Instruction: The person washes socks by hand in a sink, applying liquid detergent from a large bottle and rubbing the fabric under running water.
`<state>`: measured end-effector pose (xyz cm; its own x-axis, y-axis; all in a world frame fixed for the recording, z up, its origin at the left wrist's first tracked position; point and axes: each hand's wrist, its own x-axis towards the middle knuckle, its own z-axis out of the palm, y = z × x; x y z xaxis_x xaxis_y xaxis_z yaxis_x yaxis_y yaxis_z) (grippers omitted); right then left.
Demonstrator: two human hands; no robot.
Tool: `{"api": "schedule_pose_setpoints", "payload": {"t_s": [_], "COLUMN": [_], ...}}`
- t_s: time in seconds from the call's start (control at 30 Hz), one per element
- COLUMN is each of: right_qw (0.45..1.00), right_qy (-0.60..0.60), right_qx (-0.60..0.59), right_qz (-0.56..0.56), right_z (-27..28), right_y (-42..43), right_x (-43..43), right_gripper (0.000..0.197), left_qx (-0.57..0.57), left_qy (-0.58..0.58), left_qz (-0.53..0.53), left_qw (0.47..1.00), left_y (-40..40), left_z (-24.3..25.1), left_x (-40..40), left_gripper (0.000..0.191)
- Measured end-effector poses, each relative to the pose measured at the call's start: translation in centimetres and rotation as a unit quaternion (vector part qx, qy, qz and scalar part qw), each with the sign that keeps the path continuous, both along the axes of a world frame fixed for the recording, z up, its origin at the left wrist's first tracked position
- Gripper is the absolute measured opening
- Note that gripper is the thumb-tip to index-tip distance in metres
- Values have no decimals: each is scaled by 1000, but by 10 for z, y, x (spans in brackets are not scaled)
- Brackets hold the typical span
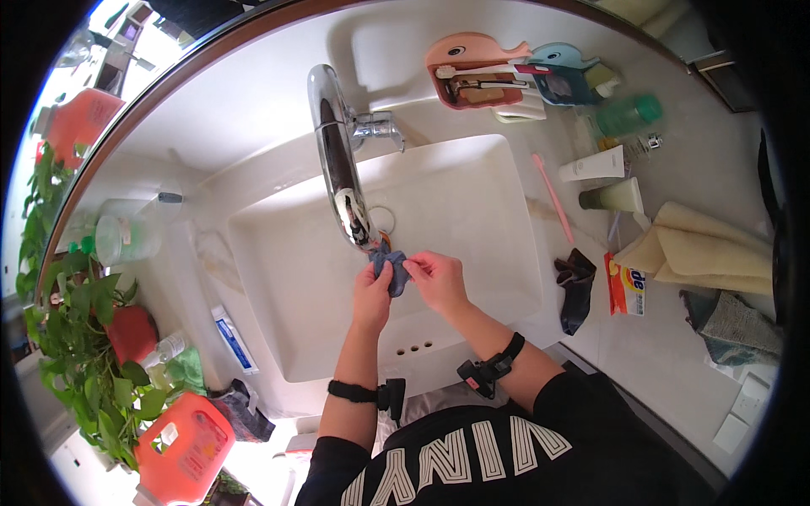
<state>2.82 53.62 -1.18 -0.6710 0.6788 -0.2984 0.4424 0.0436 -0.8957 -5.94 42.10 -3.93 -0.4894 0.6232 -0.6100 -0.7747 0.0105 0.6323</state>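
Over the white sink basin, a small bunched blue-grey cloth is stretched between my two hands. My left hand grips its left side, thumb on top. At its right edge, my right hand pinches the fabric between thumb and fingertips. The cloth's upper end lies right at the spout of the chrome faucet. Whether water is running cannot be made out. Behind the spout sits the round drain cover, partly hidden.
Right of the basin lie a pink toothbrush, a dark sock, a Tide packet, tubes and a beige cloth. Whale-shaped holders hang behind. Leftward are a toothpaste tube, a leafy plant and an orange-red jug.
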Motion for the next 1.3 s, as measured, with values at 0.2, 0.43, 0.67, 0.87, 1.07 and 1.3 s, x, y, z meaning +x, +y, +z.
{"api": "schedule_pose_setpoints", "payload": {"t_s": [0.2,0.43,0.67,0.87,1.07,1.3], "right_qw": [997,975,984,990,990,984], "right_qy": [-21,8,-17,-27,16,27], "right_qx": [-41,-217,131,98,-127,-174], "right_qz": [-63,-49,120,101,56,-7], "right_z": [-9,-14,-11,-3,7,9], "right_y": [29,31,34,37,33,38], "right_x": [6,3,7,-5,-8,-10], "right_gripper": [17,17,13,12,15,13], "left_qx": [-5,22,104,55,90,150], "left_qy": [-126,-50,-196,-235,-267,-264], "left_qz": [66,-169,73,73,47,12], "left_qw": [990,984,972,968,958,953], "left_y": [2,6,4,6,8,7], "left_z": [10,-2,-3,4,18,34], "left_x": [-3,-2,7,5,-3,-6], "left_gripper": [21,23,34,43,44,39]}}
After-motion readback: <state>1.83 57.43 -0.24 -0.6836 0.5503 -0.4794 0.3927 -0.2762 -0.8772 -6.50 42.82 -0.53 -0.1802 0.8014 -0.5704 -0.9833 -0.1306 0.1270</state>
